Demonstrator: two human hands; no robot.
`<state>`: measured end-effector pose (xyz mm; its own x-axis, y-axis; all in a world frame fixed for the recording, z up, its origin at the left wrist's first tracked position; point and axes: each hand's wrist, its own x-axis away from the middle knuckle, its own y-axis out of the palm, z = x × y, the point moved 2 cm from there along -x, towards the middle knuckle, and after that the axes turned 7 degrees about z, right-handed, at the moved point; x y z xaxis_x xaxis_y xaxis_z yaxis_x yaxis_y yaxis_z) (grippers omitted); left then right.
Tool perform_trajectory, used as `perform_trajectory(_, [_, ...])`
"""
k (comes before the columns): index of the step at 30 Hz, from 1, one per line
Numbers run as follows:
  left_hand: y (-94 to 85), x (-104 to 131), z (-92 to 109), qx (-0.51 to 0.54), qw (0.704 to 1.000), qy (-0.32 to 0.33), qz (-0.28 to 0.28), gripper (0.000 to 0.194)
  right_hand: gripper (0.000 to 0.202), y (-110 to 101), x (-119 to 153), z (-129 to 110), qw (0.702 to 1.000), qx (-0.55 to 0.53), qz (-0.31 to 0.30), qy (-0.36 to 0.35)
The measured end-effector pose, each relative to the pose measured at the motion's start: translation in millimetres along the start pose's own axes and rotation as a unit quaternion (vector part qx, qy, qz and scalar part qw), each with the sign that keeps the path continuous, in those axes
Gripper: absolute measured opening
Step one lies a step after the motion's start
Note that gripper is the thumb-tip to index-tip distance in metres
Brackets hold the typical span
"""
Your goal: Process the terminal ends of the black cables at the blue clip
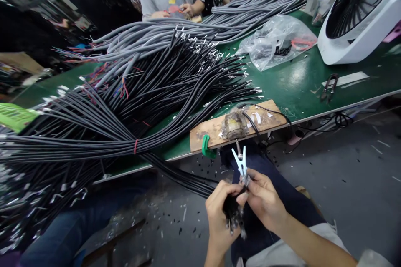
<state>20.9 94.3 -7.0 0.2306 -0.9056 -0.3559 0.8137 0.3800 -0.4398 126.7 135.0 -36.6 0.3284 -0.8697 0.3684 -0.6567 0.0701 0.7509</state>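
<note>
The left hand (219, 204) is closed around a bundle of thin, round, black-sheathed cables (232, 205). The bundle is located in front of the table edge, above the person's dark trousers (290, 194). Its short ends emerge below the fingers as a loose cluster of pale, glossy tips; its other end runs up and left toward the table.

The left hand is upright, with the fingers curled and the thumb directed toward the right hand (266, 200). The right forearm enters from the lower right. The right fingertips are drawn together just beside the left thumb, at the lower end of a pale blue, V-shaped plastic clip (240, 162). Whether they grip the clip or a cable end cannot be told.

The two arms of the clip spread upward near a slim metal shaft (238, 149). The shaft projects from a rounded, grimy, film-wrapped unit (234, 126) seated on a flat, stained wooden board (205, 133). A smooth green C-shaped clamp (206, 147) sits at the board's front edge.

On the smooth green tabletop (294, 81), long black cables (188, 114) lie in a dense, curved heap, one bunch bound by a narrow red tie (135, 146). Thicker matte grey cables (150, 35) lie behind them. A crumpled transparent plastic bag (278, 39) rests farther right, near a white-framed fan (341, 50) with black radial ribs.
</note>
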Motion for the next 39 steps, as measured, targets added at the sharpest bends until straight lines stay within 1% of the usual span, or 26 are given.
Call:
perform_trajectory(1, [0.3, 0, -1, 0.004, 1.000, 0.004, 0.000, 0.003, 0.025, 2, -1, 0, 0.999, -0.022, -0.011, 0.038])
perform_trajectory(3, [-0.5, -1, 0, 0.021, 1.000, 0.021, -0.005, 0.004, 0.026, 2, -3, -4, 0.996, -0.024, -0.039, 0.073])
perform_trajectory(5, [-2.2, -4, 3, 0.039, 0.998, 0.035, -0.019, 0.008, 0.024, -3, -6, -8, 0.996, 0.024, -0.064, 0.059])
perform_trajectory(8, [-4.6, -8, 7, 0.026, 0.998, 0.014, -0.049, 0.021, 0.025, -15, -7, -14, 0.989, 0.125, -0.069, -0.029])
perform_trajectory(10, [-5.8, -9, 9, 0.000, 0.998, -0.009, -0.065, 0.029, 0.029, -20, -7, -20, 0.973, 0.192, -0.080, -0.100])
perform_trajectory(14, [-6.9, -11, 9, -0.018, 0.994, -0.038, -0.106, 0.034, 0.027, -20, -11, -31, 0.903, 0.323, -0.168, -0.230])
perform_trajectory(16, [-7.4, -13, 8, -0.015, 0.990, -0.057, -0.124, 0.037, 0.018, -19, -16, -31, 0.889, 0.319, -0.191, -0.267])
perform_trajectory(17, [-7.6, -14, 7, -0.013, 0.989, -0.066, -0.131, 0.038, 0.017, -18, -18, -29, 0.897, 0.296, -0.188, -0.269])
perform_trajectory(19, [-7.7, -16, 7, -0.005, 0.988, -0.071, -0.137, 0.039, 0.025, -14, -21, -19, 0.934, 0.223, -0.155, -0.233])
perform_trajectory(21, [-7.3, -17, 7, 0.010, 0.989, -0.059, -0.132, 0.037, 0.031, -8, -19, -5, 0.974, 0.127, -0.107, -0.153])
perform_trajectory(22, [-6.9, -17, 8, 0.019, 0.991, -0.048, -0.126, 0.035, 0.033, -5, -16, 2, 0.987, 0.082, -0.086, -0.106])
perform_trajectory(24, [-5.8, -17, 8, 0.031, 0.993, -0.028, -0.109, 0.031, 0.032, 2, -10, 11, 0.998, 0.030, -0.045, -0.045])
perform_trajectory(25, [-5.4, -16, 8, 0.031, 0.994, -0.023, -0.099, 0.030, 0.029, 3, -6, 13, 0.998, 0.035, -0.020, -0.050])
perform_trajectory(26, [-5.1, -15, 8, 0.025, 0.996, -0.021, -0.088, 0.030, 0.025, 3, -3, 11, 0.994, 0.062, 0.006, -0.090])
perform_trajectory(27, [-5.0, -14, 8, 0.014, 0.997, -0.021, -0.079, 0.030, 0.022, 2, -1, 7, 0.981, 0.108, 0.031, -0.159])
perform_trajectory(29, [-5.1, -14, 7, -0.006, 0.997, -0.024, -0.073, 0.025, 0.016, -2, 3, -5, 0.922, 0.213, 0.058, -0.318])
perform_trajectory(30, [-5.1, -14, 7, -0.007, 0.997, -0.026, -0.077, 0.023, 0.015, -4, 3, -10, 0.893, 0.252, 0.054, -0.369])
perform_trajectory(31, [-5.0, -16, 7, -0.001, 0.996, -0.027, -0.085, 0.020, 0.014, -6, 3, -14, 0.884, 0.271, 0.038, -0.380])
perform_trajectory(32, [-4.6, -17, 7, 0.016, 0.995, -0.027, -0.091, 0.019, 0.016, -8, 0, -18, 0.899, 0.266, 0.014, -0.348])
perform_trajectory(33, [-4.1, -19, 6, 0.040, 0.994, -0.026, -0.097, 0.017, 0.020, -10, -3, -20, 0.930, 0.239, -0.019, -0.278])
perform_trajectory(34, [-3.3, -21, 6, 0.066, 0.993, -0.024, -0.098, 0.016, 0.027, -11, -6, -22, 0.961, 0.199, -0.057, -0.184])
perform_trajectory(35, [-2.3, -23, 6, 0.089, 0.991, -0.022, -0.097, 0.014, 0.033, -11, -9, -24, 0.979, 0.161, -0.099, -0.081])
perform_trajectory(36, [-1.0, -24, 5, 0.106, 0.990, -0.020, -0.095, 0.012, 0.039, -12, -11, -27, 0.981, 0.136, -0.140, 0.009])
perform_trajectory(37, [0.4, -24, 5, 0.115, 0.989, -0.020, -0.091, 0.010, 0.043, -13, -13, -32, 0.972, 0.136, -0.175, 0.074])
perform_trajectory(38, [1.8, -24, 4, 0.115, 0.990, -0.020, -0.085, 0.009, 0.044, -14, -16, -39, 0.961, 0.159, -0.198, 0.110])
perform_trajectory(39, [3.1, -23, 4, 0.108, 0.991, -0.021, -0.077, 0.009, 0.043, -15, -20, -47, 0.949, 0.201, -0.209, 0.120])
